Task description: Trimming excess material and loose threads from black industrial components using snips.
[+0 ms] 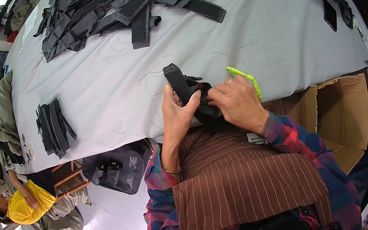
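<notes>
1. Left hand (176,118) — grasping the strap (177,81) between thumb and fingers; its far end juts beyond the grip.
2. Right hand (238,101) — fingers closed on the dark fabric (208,112), just right of the left thumb.
3. Strap and fabric: between the hands, near the table's (107,88) edge.

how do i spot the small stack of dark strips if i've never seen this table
Start at the big pale-covered table and look left of the person's left hand. Near the front edge lies a small stack of dark strips, roughly lined up. Unlike the big jumbled heap across the table, it is small, tidy and set apart.
</notes>
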The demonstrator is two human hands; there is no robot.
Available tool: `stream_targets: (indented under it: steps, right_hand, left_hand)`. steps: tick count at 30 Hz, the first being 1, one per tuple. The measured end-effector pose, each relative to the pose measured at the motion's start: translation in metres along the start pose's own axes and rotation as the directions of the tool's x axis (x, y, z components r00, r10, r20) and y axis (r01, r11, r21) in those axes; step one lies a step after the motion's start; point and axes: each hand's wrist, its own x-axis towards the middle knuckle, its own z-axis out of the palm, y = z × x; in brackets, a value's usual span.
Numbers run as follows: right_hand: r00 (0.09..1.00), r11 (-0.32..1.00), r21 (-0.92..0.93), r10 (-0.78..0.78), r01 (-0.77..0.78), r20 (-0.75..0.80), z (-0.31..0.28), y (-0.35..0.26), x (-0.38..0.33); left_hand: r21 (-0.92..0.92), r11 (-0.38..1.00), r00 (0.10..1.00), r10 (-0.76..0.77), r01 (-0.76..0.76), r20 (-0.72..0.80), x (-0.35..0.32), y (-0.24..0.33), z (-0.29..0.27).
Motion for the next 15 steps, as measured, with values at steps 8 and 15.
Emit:
stream_targets:
  steps: [8, 15]
  right_hand:
    - [0.948, 0.518, 0.801, 0.254, -0.300, 0.191, -0.049, 0.028, -0.002]
    - [0.872, 0.742, 0.528, 0.490, -0.414, -0.006, -0.054, 0.054, 0.001]
  left_hand:
    - [-0.779, 0.529, 0.902, 0.057, 0.336, 0.428, -0.022, 0.009, -0.077]
    - [0.540, 0.840, 0.991, 0.020, 0.055, -0.131, -0.020, 0.092, -0.162]
